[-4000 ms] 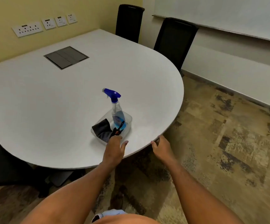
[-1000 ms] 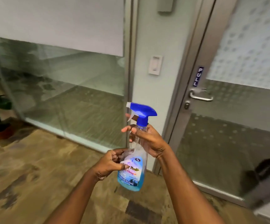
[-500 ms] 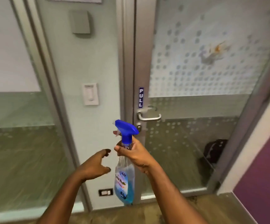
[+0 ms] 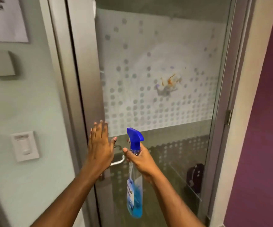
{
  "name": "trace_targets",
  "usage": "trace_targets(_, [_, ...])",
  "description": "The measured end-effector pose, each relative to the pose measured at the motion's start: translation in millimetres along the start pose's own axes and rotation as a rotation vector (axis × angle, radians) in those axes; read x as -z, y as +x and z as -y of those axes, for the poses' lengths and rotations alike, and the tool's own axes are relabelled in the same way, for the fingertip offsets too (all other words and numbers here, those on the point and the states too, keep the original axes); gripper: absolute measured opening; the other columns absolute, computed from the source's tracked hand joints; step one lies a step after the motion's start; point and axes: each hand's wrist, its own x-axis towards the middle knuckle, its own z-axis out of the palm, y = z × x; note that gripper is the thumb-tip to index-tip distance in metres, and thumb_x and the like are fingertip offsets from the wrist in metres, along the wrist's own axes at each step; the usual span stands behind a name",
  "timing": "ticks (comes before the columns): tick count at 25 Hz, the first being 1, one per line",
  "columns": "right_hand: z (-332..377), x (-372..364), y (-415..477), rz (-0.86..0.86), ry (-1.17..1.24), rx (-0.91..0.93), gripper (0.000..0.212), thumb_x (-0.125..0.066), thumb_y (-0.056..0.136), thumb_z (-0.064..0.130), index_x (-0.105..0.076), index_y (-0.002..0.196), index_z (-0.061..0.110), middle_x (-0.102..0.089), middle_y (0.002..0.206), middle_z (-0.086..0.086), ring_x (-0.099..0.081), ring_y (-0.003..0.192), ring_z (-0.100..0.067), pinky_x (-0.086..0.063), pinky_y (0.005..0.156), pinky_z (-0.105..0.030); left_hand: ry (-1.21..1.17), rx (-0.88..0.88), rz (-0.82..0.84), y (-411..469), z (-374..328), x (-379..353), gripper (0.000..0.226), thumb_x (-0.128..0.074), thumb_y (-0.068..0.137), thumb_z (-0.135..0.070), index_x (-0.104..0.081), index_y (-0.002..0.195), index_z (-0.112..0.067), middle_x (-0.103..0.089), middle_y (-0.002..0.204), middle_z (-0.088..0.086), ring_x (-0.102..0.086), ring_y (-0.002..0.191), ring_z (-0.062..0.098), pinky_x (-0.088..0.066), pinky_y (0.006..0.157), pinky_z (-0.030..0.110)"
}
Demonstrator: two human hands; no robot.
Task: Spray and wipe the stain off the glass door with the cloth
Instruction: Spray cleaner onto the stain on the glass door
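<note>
The glass door (image 4: 157,46) fills the middle of the head view, frosted with a dot pattern. An orange-brown stain (image 4: 169,81) marks the glass right of centre, with a grey smear just below it. My right hand (image 4: 140,158) grips the neck of a clear spray bottle (image 4: 134,192) with a blue trigger head and blue liquid; the bottle hangs upright below the stain. My left hand (image 4: 99,145) is raised flat, fingers straight, at the door's metal stile by the handle (image 4: 117,161). No cloth is in view.
A light switch (image 4: 24,145) and a grey wall box (image 4: 0,63) sit on the pale wall at left, under a paper notice (image 4: 5,18). A purple wall (image 4: 263,128) stands at right. A dark bag (image 4: 195,177) lies behind the glass.
I have left the table and come close to the door. My left hand let go of the bottle and rose flat to the door's edge. My right hand holds the bottle alone.
</note>
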Motion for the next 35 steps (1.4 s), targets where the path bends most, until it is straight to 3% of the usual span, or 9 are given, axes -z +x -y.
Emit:
trace_targets(2, [14.5, 36.5, 28.6, 0.005, -0.035, 0.015, 0.043, -0.067, 0.084, 0.043, -0.055, 0.118, 0.020, -0.062, 0.084, 0.003, -0.061, 0.069, -0.001, -0.048, 0.065, -0.013, 0.049, -0.052, -0.073, 42.2, -21.1, -14.3, 0.068, -0.047, 0.094, -0.034, -0.016, 0.149, -0.010, -0.012, 0.159, 0.010, -0.002, 0.148, 0.025, -0.004, 0.120, 0.038])
trace_targets(6, [52.6, 99.4, 79.0, -0.071, -0.063, 0.082, 0.043, -0.063, 0.085, 0.047, -0.054, 0.120, 0.025, -0.066, 0.101, 0.001, -0.065, 0.075, -0.006, -0.049, 0.065, -0.017, 0.105, -0.103, -0.162, 112.4, -51.3, -28.1, 0.069, -0.042, 0.095, -0.040, -0.009, 0.150, -0.014, -0.006, 0.161, 0.007, 0.003, 0.148, 0.022, -0.001, 0.119, 0.037])
trace_targets(9, [89.0, 144.7, 114.8, -0.135, -0.046, 0.165, 0.035, -0.063, 0.086, 0.045, -0.056, 0.115, 0.026, -0.066, 0.096, 0.002, -0.064, 0.073, -0.006, -0.047, 0.057, -0.012, 0.146, -0.142, -0.181, 155.8, -68.9, -39.0, 0.070, -0.039, 0.096, -0.042, -0.004, 0.151, -0.017, -0.001, 0.161, 0.004, 0.009, 0.148, 0.018, 0.001, 0.120, 0.036])
trace_targets(15, [145.8, 206.5, 167.3, -0.223, -0.024, 0.251, 0.022, -0.062, 0.087, 0.044, -0.055, 0.097, 0.026, -0.065, 0.088, 0.001, -0.063, 0.075, -0.014, -0.048, 0.061, -0.024, 0.198, -0.108, -0.161, 214.5, -82.7, -55.4, 0.075, -0.034, 0.094, -0.053, -0.001, 0.151, -0.017, 0.001, 0.161, 0.005, 0.006, 0.148, 0.021, -0.001, 0.120, 0.037])
trace_targets(21, [168.3, 258.3, 201.5, -0.311, -0.025, 0.233, 0.038, -0.061, 0.087, 0.045, -0.053, 0.112, 0.017, -0.062, 0.094, -0.005, -0.062, 0.078, -0.018, -0.050, 0.068, -0.032, 0.161, -0.002, -0.164, 245.5, -85.8, -60.7, 0.084, -0.021, 0.086, -0.065, -0.001, 0.151, -0.016, 0.002, 0.161, 0.005, 0.006, 0.148, 0.023, -0.004, 0.121, 0.039])
trace_targets(29, [158.7, 282.0, 221.3, -0.374, -0.064, 0.210, 0.034, -0.060, 0.088, 0.042, -0.048, 0.109, 0.018, -0.060, 0.093, -0.004, -0.062, 0.080, -0.019, -0.050, 0.078, -0.040, 0.199, 0.037, -0.166, 250.4, -76.9, -79.2, 0.087, -0.020, 0.084, -0.069, 0.004, 0.150, -0.019, 0.012, 0.160, 0.004, 0.017, 0.146, 0.021, 0.002, 0.121, 0.040])
trace_targets(35, [153.2, 256.8, 224.3, -0.180, -0.152, 0.273, 0.039, -0.061, 0.088, 0.042, -0.051, 0.116, 0.016, -0.063, 0.098, -0.004, -0.062, 0.082, -0.018, -0.052, 0.074, -0.032, 0.219, 0.036, -0.161, 251.7, -74.3, -82.6, 0.086, -0.016, 0.083, -0.068, 0.010, 0.149, -0.021, 0.016, 0.159, 0.002, 0.021, 0.145, 0.019, 0.004, 0.120, 0.039])
